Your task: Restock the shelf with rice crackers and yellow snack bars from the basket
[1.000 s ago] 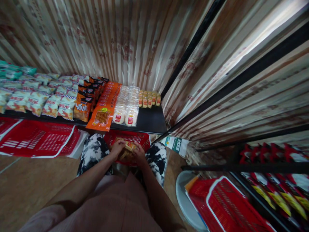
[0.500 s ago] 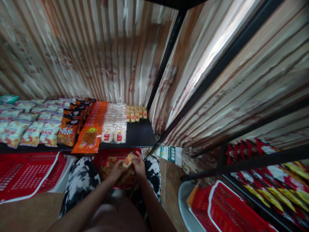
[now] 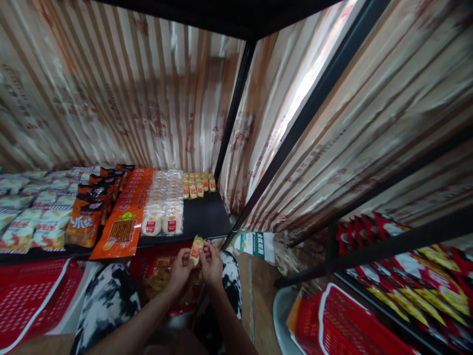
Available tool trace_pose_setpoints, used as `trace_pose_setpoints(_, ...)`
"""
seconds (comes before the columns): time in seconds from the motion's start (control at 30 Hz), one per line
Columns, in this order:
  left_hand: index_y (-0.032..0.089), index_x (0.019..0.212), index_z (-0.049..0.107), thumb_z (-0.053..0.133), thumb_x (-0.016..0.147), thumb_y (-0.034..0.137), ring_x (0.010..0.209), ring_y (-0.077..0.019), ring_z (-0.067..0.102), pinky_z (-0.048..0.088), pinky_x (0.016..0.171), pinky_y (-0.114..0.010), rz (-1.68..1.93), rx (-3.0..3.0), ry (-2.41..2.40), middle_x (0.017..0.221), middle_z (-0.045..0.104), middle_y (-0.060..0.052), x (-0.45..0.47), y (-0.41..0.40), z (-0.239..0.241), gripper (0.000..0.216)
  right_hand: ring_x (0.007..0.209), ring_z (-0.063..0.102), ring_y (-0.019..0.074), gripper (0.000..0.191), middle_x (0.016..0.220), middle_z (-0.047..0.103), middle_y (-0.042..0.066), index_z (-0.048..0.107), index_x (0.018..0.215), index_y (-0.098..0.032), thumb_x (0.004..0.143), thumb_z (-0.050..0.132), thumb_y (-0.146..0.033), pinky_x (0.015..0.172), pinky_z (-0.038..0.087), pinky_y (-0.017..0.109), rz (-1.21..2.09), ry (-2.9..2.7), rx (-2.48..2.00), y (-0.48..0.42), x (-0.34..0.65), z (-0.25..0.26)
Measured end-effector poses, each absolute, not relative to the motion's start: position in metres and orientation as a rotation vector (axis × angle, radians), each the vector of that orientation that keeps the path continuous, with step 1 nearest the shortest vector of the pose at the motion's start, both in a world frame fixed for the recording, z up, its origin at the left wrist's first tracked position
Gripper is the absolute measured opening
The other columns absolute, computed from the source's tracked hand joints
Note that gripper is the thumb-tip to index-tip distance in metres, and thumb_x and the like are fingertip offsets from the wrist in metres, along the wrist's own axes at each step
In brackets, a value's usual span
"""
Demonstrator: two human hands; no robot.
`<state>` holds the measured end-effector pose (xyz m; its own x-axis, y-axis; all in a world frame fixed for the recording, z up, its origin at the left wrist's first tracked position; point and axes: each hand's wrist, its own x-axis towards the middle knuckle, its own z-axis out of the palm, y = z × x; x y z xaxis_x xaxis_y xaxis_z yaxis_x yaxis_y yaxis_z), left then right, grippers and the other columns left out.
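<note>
Between my two hands is a small yellow snack packet (image 3: 196,250) with a red label, tilted upright above the basket. My left hand (image 3: 181,268) grips its left side with closed fingers. My right hand (image 3: 211,264) pinches its right edge. Below them a red basket (image 3: 138,264) between my knees holds more yellowish packets, partly hidden by my hands and arms. Ahead on the black shelf (image 3: 205,214), several matching yellow packets (image 3: 195,187) stand in rows at the right end, beside rows of round white crackers (image 3: 162,222) in clear wrappers.
Left along the shelf lie a flat orange packet (image 3: 127,219), orange-and-black bags (image 3: 83,222) and pale bags (image 3: 51,227). Red baskets stand at the left (image 3: 33,296) and right (image 3: 343,320). A metal post (image 3: 236,108) rises at the shelf corner. Red-and-yellow bags (image 3: 410,266) fill another rack.
The view has shifted, with the shelf now lower and further left in it. My hands have turned the yellow packet more upright, and both still hold it.
</note>
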<state>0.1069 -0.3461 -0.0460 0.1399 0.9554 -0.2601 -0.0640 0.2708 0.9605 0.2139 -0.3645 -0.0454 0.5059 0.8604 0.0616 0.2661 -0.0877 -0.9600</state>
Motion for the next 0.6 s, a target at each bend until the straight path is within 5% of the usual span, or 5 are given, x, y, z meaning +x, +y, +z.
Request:
trace_pose_setpoints(0.17, 0.021, 0.091, 0.053, 0.060, 0.068, 0.051, 0.089, -0.0202, 0.066, 0.051, 0.079, -0.031, 0.956, 0.891, 1.021, 0.097, 0.067, -0.007, 0.117, -0.334, -0.041, 0.039, 0.072, 0.059, 0.0185, 0.047, 0.099, 0.060, 0.007, 0.058, 0.120, -0.023, 0.074, 0.059, -0.034, 0.072, 0.049, 0.032, 0.611, -1.019, -1.637, -0.360, 0.217, -0.036)
trace_pose_setpoints(0.6, 0.020, 0.089, 0.052, 0.049, 0.075, 0.052, 0.090, -0.0191, 0.063, 0.048, 0.085, -0.030, 0.985, 1.050, 1.087, 0.093, 0.064, -0.005, 0.142, -0.314, -0.017, 0.035, 0.091, 0.059, 0.0231, 0.046, 0.110, 0.062, 0.010, 0.057, 0.118, -0.019, 0.074, 0.060, -0.031, 0.086, 0.044, 0.036, 0.498, -1.027, -1.713, -0.342, 0.227, -0.025)
